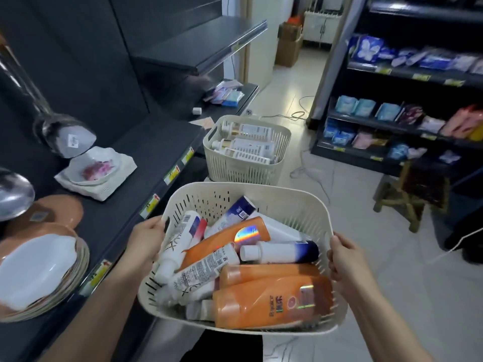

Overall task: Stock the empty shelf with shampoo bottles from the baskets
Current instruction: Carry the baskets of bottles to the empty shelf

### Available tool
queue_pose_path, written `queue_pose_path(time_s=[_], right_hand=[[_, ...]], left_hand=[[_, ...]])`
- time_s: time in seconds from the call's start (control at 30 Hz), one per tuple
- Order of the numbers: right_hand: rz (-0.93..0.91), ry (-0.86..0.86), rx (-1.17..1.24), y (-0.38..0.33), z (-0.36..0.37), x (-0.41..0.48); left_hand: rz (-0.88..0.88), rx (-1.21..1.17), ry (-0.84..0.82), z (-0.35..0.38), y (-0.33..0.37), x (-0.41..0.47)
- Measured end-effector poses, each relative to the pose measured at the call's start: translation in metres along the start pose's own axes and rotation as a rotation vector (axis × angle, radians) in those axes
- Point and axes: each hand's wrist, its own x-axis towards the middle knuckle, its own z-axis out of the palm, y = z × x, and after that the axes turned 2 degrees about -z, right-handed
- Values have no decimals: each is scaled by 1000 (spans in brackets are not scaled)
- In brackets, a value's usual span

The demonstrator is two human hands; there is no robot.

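Note:
I hold a cream plastic basket (pixel 274 194) in the air in front of me, tilted slightly. My left hand (pixel 147 237) grips its left rim and my right hand (pixel 345 257) grips its right rim. Inside lie several shampoo bottles on their sides, among them an orange one (pixel 261 301) and white ones (pixel 180 244). A second cream basket (pixel 245 168) with white bottles stands on the floor farther ahead. The dark shelf (pixel 156 145) runs along my left, with a bare upper shelf (pixel 198 45) beyond.
On the left shelf sit stacked bowls (pixel 39 267), a white dish on a box (pixel 96 168) and hanging ladles (pixel 62 134). Small packets (pixel 224 94) lie on a lower shelf ahead. A stocked rack (pixel 407 108) and a wooden stool (pixel 410 197) stand right. Cables cross the tiled floor.

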Motion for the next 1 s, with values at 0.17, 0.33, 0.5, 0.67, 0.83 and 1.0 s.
queue_pose_path(time_s=[0.17, 0.33, 0.5, 0.67, 0.83, 1.0], right_hand=[[30, 13, 45, -14, 22, 54], [53, 44, 21, -9, 60, 109], [75, 84, 20, 7, 105, 151], [117, 117, 97, 13, 147, 170], [133, 116, 63, 15, 176, 183], [153, 86, 59, 32, 191, 192]], left_hand=[[-28, 53, 20, 31, 26, 48], [18, 116, 16, 55, 40, 117], [21, 218, 18, 74, 52, 188], [10, 296, 39, 87, 63, 238], [46, 365, 42, 92, 62, 277], [37, 374, 77, 95, 53, 306]])
